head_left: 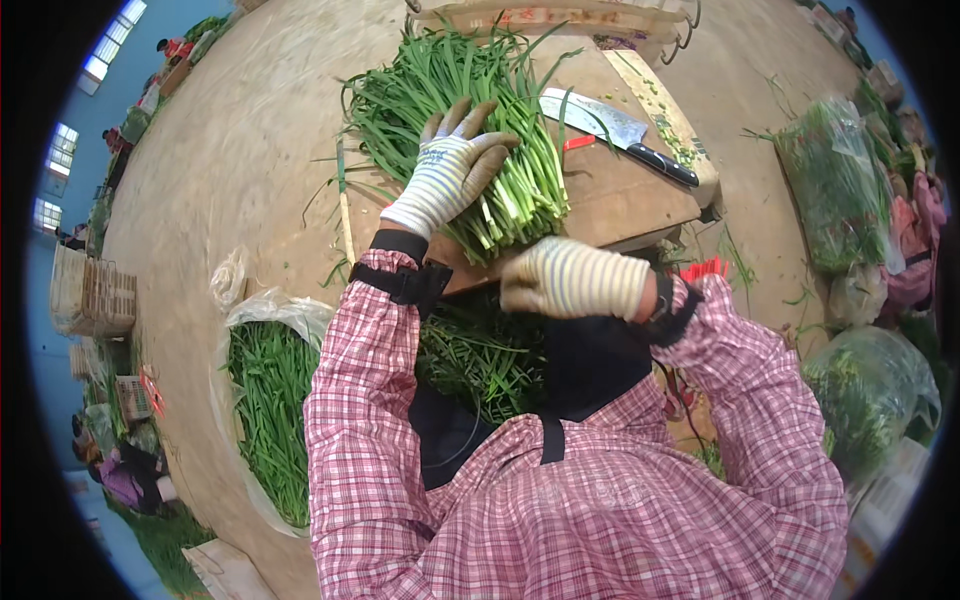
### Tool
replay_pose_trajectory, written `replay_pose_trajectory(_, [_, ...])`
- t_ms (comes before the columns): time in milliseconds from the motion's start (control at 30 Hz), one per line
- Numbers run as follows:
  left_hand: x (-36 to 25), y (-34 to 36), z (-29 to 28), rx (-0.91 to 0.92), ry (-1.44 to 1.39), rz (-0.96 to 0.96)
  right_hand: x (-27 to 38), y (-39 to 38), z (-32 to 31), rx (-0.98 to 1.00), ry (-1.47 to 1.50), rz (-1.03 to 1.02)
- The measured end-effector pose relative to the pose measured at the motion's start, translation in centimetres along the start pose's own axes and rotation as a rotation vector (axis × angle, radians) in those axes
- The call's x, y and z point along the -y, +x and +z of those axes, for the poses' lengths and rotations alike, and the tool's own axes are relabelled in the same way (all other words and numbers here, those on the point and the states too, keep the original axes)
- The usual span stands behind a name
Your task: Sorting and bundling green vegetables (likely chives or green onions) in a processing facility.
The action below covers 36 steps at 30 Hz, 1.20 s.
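Note:
A thick bunch of flat-leaved green chives [455, 90] lies on a low wooden board [630, 205], its pale stem ends turned toward me. On top of the bunch rests my left hand [455, 165], in a striped work glove with tan fingers, which are spread and open. My right hand [575, 280], gloved the same way, is just past the stem ends at the board's near edge. Its fingers are bent downward, blurred and partly hidden, so I cannot see whether it holds anything. A cleaver [620, 130] with a black handle lies to the right of the chives.
Loose greens [480, 360] lie below the board, before my lap. An open plastic bag of chives [270, 410] stands at the left. At the right are a wrapped bundle of greens [830, 180] and another filled bag [870, 390]. Stacked crates [95, 290] stand far left.

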<state>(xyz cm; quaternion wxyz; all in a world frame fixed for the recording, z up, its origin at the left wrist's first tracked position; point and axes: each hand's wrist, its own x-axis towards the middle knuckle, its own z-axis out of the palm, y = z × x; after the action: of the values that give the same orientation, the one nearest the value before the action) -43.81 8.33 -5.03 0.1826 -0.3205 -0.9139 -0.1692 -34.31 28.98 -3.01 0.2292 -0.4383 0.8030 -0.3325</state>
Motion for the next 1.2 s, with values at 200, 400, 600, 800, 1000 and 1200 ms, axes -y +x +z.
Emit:
replay_pose_trajectory(200, [-0.7,-0.2,0.7,-0.017,0.012,-0.008,0.3,-2.1,-2.5,-0.036,0.267,0.191])
replay_pose_trajectory(400, [-0.4,-0.2,0.6,0.011,-0.026,0.025,-3.8,-0.7,-4.4,-0.686,-0.298,0.131])
replay_pose_trajectory(600, [0.0,-0.8,0.8,0.031,-0.051,-0.025,-2.8,-1.2,-5.0,-0.295,-0.313,0.207])
replay_pose_trajectory(800, [0.1,-0.6,0.8,0.027,-0.099,-0.034,-4.9,-0.1,-4.8,-0.471,-0.283,0.173])
replay_pose_trajectory(1000, [0.1,-0.7,0.9,0.008,-0.240,-0.066,-4.0,0.4,-3.2,-0.501,-0.454,0.135])
replay_pose_trajectory(1200, [0.3,-0.7,1.2,0.009,-0.207,-0.064,-4.2,-0.6,-1.1,-0.569,-0.605,0.224])
